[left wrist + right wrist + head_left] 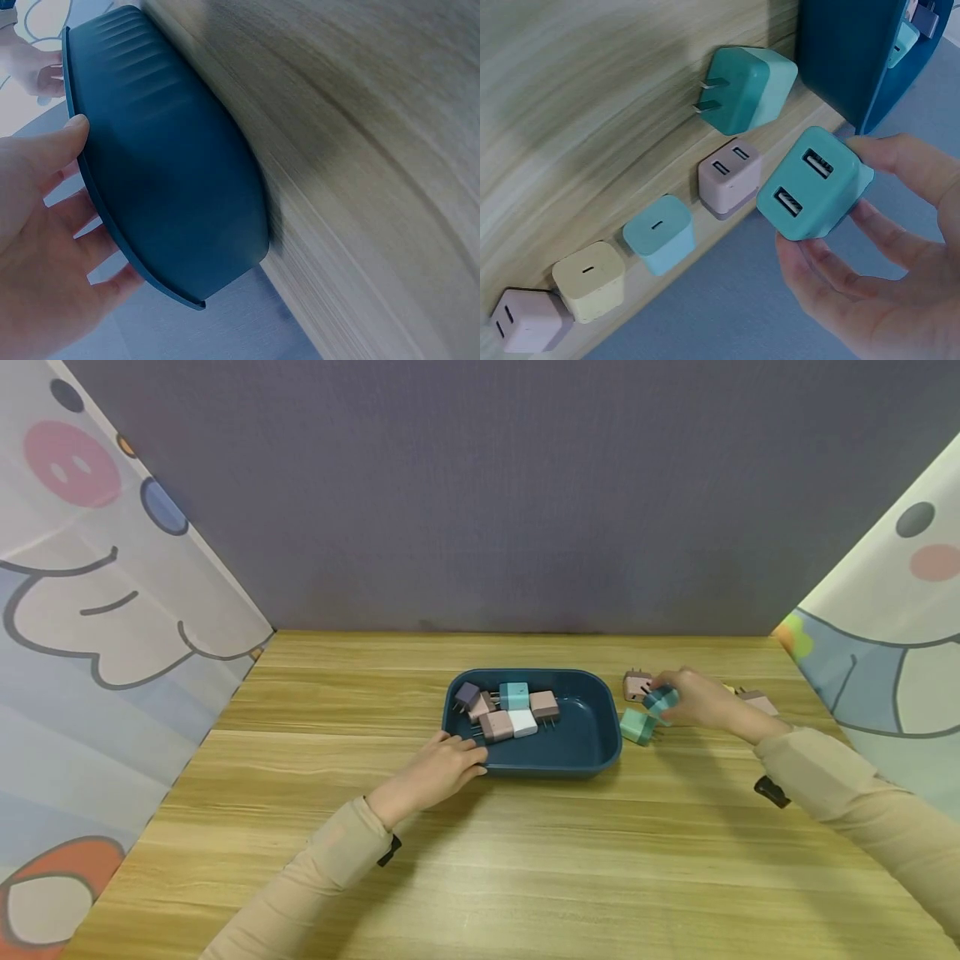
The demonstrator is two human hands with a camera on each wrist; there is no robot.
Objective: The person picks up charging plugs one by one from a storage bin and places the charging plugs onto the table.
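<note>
A dark blue plastic bin (577,739) stands on the table. My left hand (431,770) grips its near-left rim, thumb on the outer wall and fingers over the inside, as the left wrist view shows. Between thumb and fingers, my right hand (701,700) holds a teal USB charger (814,184), its two ports facing the right wrist camera. The charger is raised just right of the bin. Below it lie a green charger (637,725), prongs pointing sideways, and a pink two-port charger (731,176).
Inside the bin, mostly at its left, lie a purple charger (467,695), a light blue one (514,696), a white one (522,722) and several pink ones. On the table's right are a blue charger (660,232), a yellow one (591,281) and another pink one (529,319). A grey panel (517,510) rises behind.
</note>
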